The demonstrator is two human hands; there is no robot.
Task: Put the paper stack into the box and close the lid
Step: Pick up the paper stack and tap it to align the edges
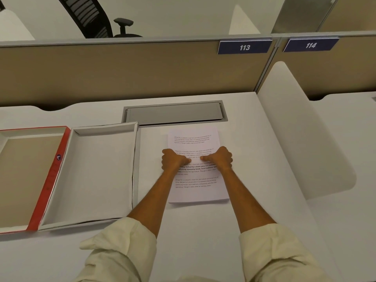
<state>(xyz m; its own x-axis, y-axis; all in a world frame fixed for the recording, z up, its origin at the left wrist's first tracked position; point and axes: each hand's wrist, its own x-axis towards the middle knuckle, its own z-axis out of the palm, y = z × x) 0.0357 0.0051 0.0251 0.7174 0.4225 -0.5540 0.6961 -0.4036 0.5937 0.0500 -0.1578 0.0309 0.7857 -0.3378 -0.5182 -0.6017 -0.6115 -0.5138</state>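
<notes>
A stack of white printed paper [196, 188] lies flat on the white desk, right of centre. My left hand [173, 159] and my right hand [219, 158] rest on the middle of the stack as closed fists, thumbs pointing toward each other. Neither fist grips the paper as far as I can see. To the left sits the open white box [97, 171], empty inside. Its red-edged lid [48, 180] lies open flat beside it at the far left, brown inside.
A grey cable hatch [175, 112] is set into the desk behind the paper. A tan partition with plates 113 and 114 stands at the back. A white divider [301, 129] borders the desk on the right. A black office chair shows beyond the partition.
</notes>
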